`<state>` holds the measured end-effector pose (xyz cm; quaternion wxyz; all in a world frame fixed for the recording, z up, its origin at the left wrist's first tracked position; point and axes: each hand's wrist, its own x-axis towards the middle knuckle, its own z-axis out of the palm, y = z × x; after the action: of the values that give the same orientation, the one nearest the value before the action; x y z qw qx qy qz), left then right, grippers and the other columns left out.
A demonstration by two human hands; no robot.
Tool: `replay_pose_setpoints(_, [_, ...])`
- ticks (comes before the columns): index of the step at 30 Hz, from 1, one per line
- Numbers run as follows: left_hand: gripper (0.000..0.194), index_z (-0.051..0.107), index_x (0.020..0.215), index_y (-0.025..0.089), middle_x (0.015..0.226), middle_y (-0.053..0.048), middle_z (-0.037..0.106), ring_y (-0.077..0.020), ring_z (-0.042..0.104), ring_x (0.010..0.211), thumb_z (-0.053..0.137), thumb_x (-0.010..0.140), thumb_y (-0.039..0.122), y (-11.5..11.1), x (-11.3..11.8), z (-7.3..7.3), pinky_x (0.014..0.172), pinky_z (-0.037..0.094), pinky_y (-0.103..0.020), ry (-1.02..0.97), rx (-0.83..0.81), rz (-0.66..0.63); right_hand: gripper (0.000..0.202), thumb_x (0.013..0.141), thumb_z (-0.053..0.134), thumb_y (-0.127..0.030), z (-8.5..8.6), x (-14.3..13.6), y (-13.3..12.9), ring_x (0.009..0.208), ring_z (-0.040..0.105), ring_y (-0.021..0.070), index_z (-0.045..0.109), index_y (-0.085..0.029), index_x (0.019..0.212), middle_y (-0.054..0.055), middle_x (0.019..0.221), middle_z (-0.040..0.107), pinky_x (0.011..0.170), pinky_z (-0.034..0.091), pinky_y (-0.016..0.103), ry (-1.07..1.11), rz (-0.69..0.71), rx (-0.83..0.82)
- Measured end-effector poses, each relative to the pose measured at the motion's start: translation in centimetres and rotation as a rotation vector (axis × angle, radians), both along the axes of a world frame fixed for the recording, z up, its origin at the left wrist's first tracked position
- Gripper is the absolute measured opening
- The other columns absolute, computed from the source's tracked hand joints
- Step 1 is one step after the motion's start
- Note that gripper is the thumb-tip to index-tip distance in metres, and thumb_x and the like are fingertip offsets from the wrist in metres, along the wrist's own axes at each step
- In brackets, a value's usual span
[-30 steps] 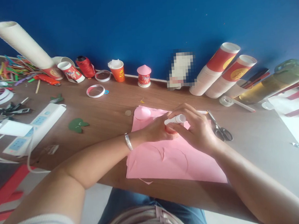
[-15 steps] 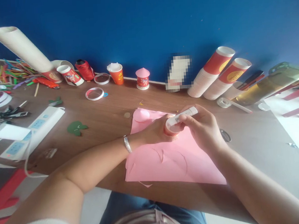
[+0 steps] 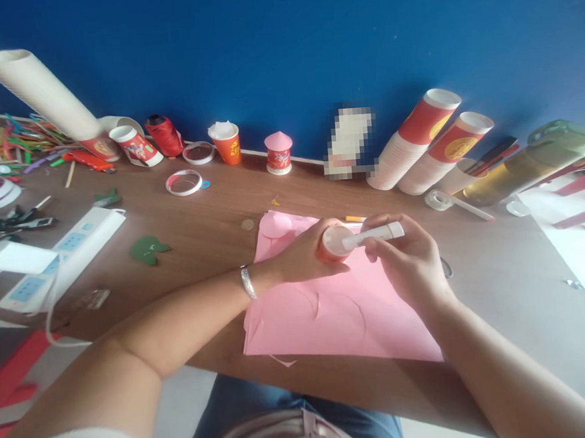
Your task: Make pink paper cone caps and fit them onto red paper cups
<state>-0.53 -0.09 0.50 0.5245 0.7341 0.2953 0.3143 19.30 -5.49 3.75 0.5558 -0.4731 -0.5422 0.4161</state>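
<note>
Steadying the red cup seems key; the left hand wraps it from nine o'clock, above the pink paper; the right hand pinches a white stick at three o'clock, best drawn lightly, evenly along the cup's edge.

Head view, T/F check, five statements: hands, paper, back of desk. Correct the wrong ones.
1. The left hand holds a red-sided round piece. True.
2. The right hand holds scissors. False: it holds a white tube.
3. A green cutout lies between the power strip and the pink paper. True.
4. The pink-roofed cup at the back lies on its side. False: it stands upright.
5. The wall behind the desk is red. False: it is blue.
</note>
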Motion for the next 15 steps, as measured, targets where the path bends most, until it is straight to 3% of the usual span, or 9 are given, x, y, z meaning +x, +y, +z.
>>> replay_pose_setpoints(6, [0.046,0.056,0.122,0.02,0.123,-0.009,0.067,-0.0233,0.065,0.11,0.077,0.081,0.025,0.1,-0.1,-0.4,0.091,0.055,-0.038,0.019,0.059,-0.026,0.007,0.091,0.076,-0.028,1.6,-0.2,-1.1,0.089,0.068,0.0219,0.071,-0.025,0.093,0.004,0.095,0.07,0.069,0.057,0.035,-0.293,0.031,0.294])
replay_pose_setpoints(11, [0.057,0.056,0.117,0.02,0.122,-0.009,0.061,-0.0269,0.06,0.115,0.088,0.071,0.031,0.4,0.0,-1.4,0.096,0.052,-0.043,0.027,0.18,0.093,0.009,0.094,0.071,-0.024,2.2,-0.6,-1.5,0.087,0.068,0.024,0.065,-0.027,0.1,0.005,0.095,0.07,0.077,0.058,0.041,-0.667,-0.078,0.495])
replay_pose_setpoints(15, [0.056,0.055,0.115,0.021,0.119,-0.008,0.063,-0.0252,0.062,0.111,0.088,0.072,0.032,0.2,0.0,-1.3,0.089,0.053,-0.04,0.026,0.099,0.092,0.009,0.095,0.068,-0.024,1.4,-0.9,-1.1,0.086,0.068,0.0243,0.062,-0.027,0.101,0.005,0.095,0.068,0.074,0.057,0.04,-0.736,-0.094,0.526])
